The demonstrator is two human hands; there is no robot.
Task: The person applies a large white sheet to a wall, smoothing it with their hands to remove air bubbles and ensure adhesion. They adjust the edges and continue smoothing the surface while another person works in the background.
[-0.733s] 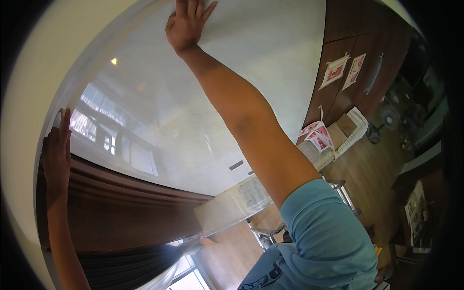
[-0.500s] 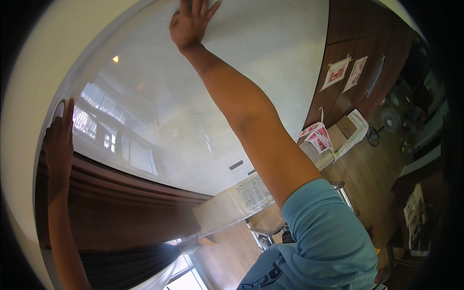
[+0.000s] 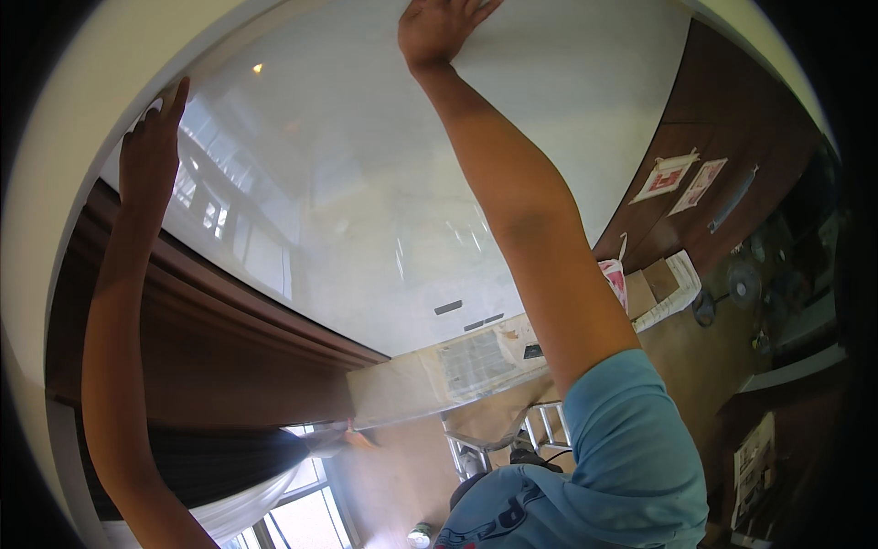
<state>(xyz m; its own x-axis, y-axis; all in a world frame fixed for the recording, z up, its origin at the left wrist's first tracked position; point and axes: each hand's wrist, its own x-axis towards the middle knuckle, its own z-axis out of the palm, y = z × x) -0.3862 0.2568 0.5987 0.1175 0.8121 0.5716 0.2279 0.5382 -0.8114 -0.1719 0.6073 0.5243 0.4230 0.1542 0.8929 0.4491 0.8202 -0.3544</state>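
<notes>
Higher in view than before, our half-curled left hand (image 3: 149, 160) grips a pale disc (image 3: 155, 105) at the edge of the white wall (image 3: 366, 165); our right hand (image 3: 437, 33) spreads wide against it, seemingly empty. Even pressure should help.

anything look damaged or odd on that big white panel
No clear damage shows. Three small dark rectangles low on the white panel stand out against its plain surface; I can't tell whether they're cutouts or fittings.

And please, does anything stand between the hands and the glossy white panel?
Nothing visible stands between the right hand and the panel. By the left hand, a partly hidden whitish object shows; whether it separates hand and panel is unclear.
</notes>
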